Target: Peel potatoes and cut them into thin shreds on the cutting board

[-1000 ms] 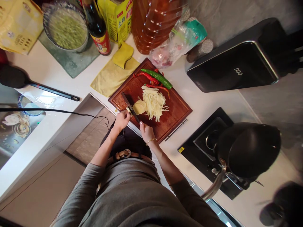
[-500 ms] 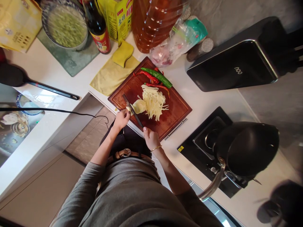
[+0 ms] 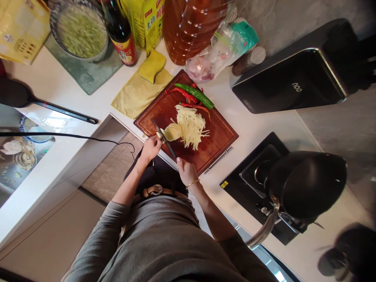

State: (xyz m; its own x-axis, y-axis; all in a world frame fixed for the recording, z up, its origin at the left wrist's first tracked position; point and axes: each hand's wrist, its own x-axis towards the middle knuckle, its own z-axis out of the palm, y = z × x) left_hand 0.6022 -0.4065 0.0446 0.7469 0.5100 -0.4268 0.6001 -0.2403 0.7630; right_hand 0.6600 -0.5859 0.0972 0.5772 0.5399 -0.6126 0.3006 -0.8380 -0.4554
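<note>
My right hand point(image 3: 187, 171) is closed round the handle of a kitchen knife point(image 3: 169, 147), whose blade crosses the left part of a brown wooden cutting board point(image 3: 217, 135). My left hand point(image 3: 152, 148) has its fingers bent on a small pale piece of potato point(image 3: 158, 134), right against the blade. On the blade's other side lie thin potato slices point(image 3: 172, 132), overlapping. Beside them is a heap of potato shreds point(image 3: 191, 127). A green chili point(image 3: 195, 96) and several red chilies point(image 3: 185, 94) rest along the board's far side.
Behind the board stand a sauce bottle point(image 3: 125, 43), a large oil jug point(image 3: 188, 31) and a plastic bag point(image 3: 217, 55). A yellow cloth point(image 3: 132, 96) lies at its left. Rightward are a black knife block point(image 3: 289, 84) and a wok point(image 3: 311, 188) on the stove. A spatula point(image 3: 61, 111) lies left.
The right hand and knife have shifted very slightly to the left. The left hand stays on the potato piece, and the slices and shreds look nearly the same.
</note>
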